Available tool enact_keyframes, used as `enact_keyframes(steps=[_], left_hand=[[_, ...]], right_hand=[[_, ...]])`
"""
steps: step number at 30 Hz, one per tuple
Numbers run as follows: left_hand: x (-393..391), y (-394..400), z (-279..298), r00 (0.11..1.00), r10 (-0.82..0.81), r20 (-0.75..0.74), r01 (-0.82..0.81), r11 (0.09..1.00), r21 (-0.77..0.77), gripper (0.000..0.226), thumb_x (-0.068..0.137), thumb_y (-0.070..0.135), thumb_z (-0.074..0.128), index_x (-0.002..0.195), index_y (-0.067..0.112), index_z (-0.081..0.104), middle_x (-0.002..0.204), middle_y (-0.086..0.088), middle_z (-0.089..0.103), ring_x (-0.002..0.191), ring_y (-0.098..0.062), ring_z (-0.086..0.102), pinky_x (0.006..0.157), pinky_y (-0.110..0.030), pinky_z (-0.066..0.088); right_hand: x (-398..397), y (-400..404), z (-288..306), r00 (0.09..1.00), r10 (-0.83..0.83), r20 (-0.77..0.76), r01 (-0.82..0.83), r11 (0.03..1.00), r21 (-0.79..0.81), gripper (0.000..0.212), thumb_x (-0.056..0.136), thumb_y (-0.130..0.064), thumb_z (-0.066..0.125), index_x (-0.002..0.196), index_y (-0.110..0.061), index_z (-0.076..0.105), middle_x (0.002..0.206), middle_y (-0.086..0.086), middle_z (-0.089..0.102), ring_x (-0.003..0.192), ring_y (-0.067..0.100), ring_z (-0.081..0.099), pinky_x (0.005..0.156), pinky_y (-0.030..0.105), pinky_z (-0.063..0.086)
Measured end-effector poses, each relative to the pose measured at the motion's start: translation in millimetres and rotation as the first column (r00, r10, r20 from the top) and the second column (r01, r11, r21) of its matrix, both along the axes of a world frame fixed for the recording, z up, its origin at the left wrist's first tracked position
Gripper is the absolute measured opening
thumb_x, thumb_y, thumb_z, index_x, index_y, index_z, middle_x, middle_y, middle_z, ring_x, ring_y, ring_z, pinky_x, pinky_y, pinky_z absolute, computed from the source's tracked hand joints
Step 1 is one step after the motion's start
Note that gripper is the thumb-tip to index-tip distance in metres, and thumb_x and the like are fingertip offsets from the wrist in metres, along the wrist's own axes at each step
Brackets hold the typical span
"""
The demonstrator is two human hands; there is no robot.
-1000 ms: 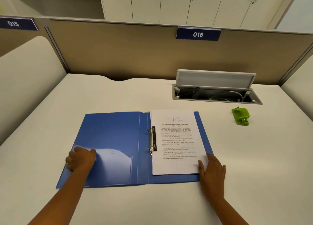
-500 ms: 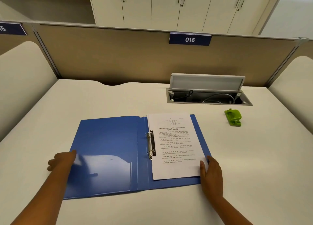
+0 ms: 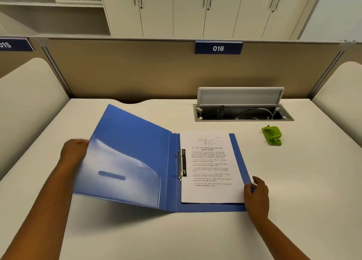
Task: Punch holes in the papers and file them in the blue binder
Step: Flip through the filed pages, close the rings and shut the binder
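Lower centre of the frame: both forearms reach forward over the plain white desk (image 3: 293, 181). The right hand (image 3: 257, 198), lower right of centre, rests with its fingers on the near right corner of the blue plastic ring binder (image 3: 137, 142), touching the corner of the white printed paper sheets (image 3: 210, 167) and pressing that side flat; it grips nothing. The left hand (image 3: 73, 152), at centre left, is closed on the outer edge of the binder's front cover.

Change: half a second ago the cover lay flat on the desk with the left hand at its near left edge. The cover is now raised off the desk and tilted up toward the spine, its clear inner pocket facing the camera. Judgement: the binder is being closed.

Centre: the sheets lie on the right half beside the closed metal ring mechanism (image 3: 181, 164). The rings appear to pass through the left margin, but this cannot be confirmed. If so, filing is complete and only closing remains.

Farther, upper right: the small green hole punch (image 3: 272, 135) stands well apart from the binder, near the open grey cable tray (image 3: 242, 112).
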State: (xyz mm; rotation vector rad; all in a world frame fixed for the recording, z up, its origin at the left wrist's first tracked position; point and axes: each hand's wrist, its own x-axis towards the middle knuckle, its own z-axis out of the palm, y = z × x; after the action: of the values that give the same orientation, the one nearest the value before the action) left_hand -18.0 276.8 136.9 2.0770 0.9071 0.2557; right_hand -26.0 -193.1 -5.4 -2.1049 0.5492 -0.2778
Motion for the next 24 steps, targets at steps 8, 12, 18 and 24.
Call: enact_keyframes(steps=[8,12,18,24], left_hand=[[6,-65,90,0.881,-0.443,0.166,0.471,0.852,-0.227,0.014,0.093,0.023,0.048,0.094,0.016,0.060,0.084,0.001,0.062,0.071,-0.012,0.059,0.061,-0.025,0.044],[10,-106,88,0.825,-0.491,0.280,0.558,0.783,-0.273,0.022,0.096,0.026,0.040,0.088,0.021,0.060,0.081,0.001,0.063,0.056,0.000,0.063,0.050,-0.016,0.048],[5,-160,41,0.798,-0.547,0.255,0.603,0.714,-0.356,0.016,0.096,0.017,0.041,0.100,0.013,0.057,0.087,0.001,0.061,0.072,-0.008,0.058,0.049,-0.012,0.049],[-12,-190,-20,0.808,-0.528,0.262,0.589,0.739,-0.327,0.018,0.088,0.015,0.056,0.105,0.022,0.060,0.113,0.000,0.061,0.108,-0.016,0.057,0.087,-0.027,0.048]], right_hand=[[-18,8,-7,0.982,0.185,-0.029,-0.187,0.965,-0.183,0.043,0.087,-0.013,0.055,0.128,-0.006,0.043,0.131,0.014,0.047,0.119,0.030,0.047,0.100,0.042,0.040],[-26,10,-10,0.976,0.214,-0.032,-0.216,0.960,-0.177,0.043,0.087,-0.013,0.056,0.127,-0.007,0.043,0.132,0.013,0.046,0.120,0.028,0.045,0.102,0.040,0.039],[-29,5,-3,0.985,0.165,0.041,-0.166,0.985,0.039,0.038,0.089,-0.010,0.054,0.126,-0.007,0.043,0.128,0.013,0.046,0.118,0.028,0.046,0.100,0.038,0.038],[-31,-15,1,0.978,0.202,0.045,-0.202,0.979,-0.007,0.035,0.090,-0.004,0.049,0.125,-0.006,0.047,0.124,0.010,0.048,0.107,0.015,0.043,0.095,0.029,0.035]])
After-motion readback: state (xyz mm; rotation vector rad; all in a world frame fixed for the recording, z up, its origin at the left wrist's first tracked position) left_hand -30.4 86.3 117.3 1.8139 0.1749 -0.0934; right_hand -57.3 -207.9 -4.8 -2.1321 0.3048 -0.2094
